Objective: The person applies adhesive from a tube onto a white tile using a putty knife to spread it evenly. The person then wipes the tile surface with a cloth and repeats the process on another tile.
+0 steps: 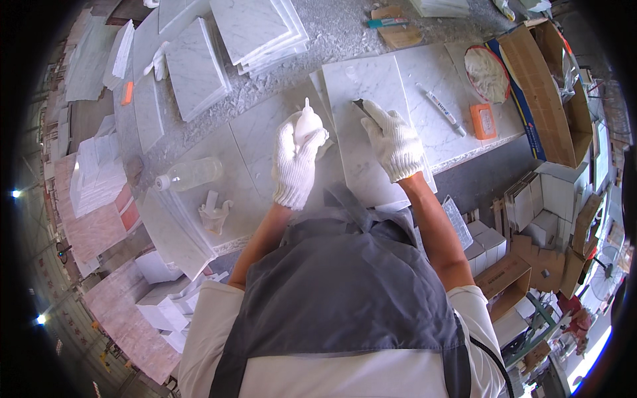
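Note:
My left hand (294,166), in a white knit glove, is closed around a small white squeeze bottle (308,122) with its pointed nozzle up. In front of me lies a pale grey-veined marble tile (371,76). My right hand (397,146), gloved the same way, rests over the right half of this tile. It pinches a small dark flat blade-like piece (359,104), whose tip is at the tile's face; the rest is hidden by the fingers. Another tile's edge (318,86) shows under the left side of the first one.
Right of the tile lie a marker pen (441,113), an orange box (483,121) and a round container of whitish material (488,73), beside an open cardboard box (541,86). At left are a clear bottle (192,174), a crumpled glove (214,215) and stacked marble tiles (255,30).

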Demonstrator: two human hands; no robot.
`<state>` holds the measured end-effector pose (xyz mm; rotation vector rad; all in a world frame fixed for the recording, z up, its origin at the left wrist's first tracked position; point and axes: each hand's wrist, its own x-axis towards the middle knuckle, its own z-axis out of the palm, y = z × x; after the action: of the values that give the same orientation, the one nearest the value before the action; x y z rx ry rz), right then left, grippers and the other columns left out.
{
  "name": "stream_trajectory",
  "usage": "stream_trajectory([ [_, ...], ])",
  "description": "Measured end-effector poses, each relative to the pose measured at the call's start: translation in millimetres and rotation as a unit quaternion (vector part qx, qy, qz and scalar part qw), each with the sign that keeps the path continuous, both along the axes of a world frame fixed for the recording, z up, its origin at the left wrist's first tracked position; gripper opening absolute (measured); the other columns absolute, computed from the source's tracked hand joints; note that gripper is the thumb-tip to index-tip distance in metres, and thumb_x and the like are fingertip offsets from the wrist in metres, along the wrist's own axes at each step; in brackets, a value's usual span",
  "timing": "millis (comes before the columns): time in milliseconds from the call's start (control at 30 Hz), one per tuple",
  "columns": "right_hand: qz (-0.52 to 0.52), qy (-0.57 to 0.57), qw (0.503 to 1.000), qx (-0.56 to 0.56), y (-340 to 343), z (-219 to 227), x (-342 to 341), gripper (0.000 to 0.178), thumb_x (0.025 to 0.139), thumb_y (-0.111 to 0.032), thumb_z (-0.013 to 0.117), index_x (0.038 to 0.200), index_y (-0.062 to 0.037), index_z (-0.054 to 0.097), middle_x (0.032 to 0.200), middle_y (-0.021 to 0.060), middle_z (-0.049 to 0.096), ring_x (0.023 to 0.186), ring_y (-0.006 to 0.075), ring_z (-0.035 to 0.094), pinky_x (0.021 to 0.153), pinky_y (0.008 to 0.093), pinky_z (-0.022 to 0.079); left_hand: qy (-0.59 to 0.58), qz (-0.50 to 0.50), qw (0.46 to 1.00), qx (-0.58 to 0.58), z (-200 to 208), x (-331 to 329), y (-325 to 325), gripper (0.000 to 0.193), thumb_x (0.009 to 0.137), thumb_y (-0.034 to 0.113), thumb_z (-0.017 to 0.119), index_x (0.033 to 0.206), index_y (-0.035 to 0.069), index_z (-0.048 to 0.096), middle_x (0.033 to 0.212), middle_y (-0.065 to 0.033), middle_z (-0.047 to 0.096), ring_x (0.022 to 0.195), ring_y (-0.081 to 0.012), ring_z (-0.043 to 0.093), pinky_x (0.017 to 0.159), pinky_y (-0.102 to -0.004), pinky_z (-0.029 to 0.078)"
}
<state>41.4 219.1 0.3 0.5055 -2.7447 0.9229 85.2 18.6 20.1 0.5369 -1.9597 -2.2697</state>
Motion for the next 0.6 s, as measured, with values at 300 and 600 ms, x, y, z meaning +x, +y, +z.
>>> stream_trajectory([
  [300,-0.018,-0.064,0.998,0.002,6,11,20,0.035,0.098,-0.026,0.066,0.132,-0.0164,0.07,0.084,0.0182,0.067,0.074,0.0383,0.067,0.068,0.0476,0.054,0.0,0.022,1.0,-0.021,1,0,-2,0.048,0.095,0.003,0.073,0.137,0.0,0.051,0.121,-0.0113,0.064,0.104,-0.017,0.068,0.089,-0.0301,0.058],
  [600,-0.035,-0.118,0.991,0.062,1,7,12,0.036,0.1,-0.029,0.065,0.134,-0.0174,0.069,0.087,0.0183,0.066,0.078,0.0378,0.069,0.069,0.0475,0.055,0.008,-0.021,1.0,-0.003,3,-4,1,0.046,0.097,0.001,0.07,0.138,0.0,0.05,0.124,-0.0123,0.063,0.105,-0.0182,0.068,0.093,-0.0314,0.058],
])
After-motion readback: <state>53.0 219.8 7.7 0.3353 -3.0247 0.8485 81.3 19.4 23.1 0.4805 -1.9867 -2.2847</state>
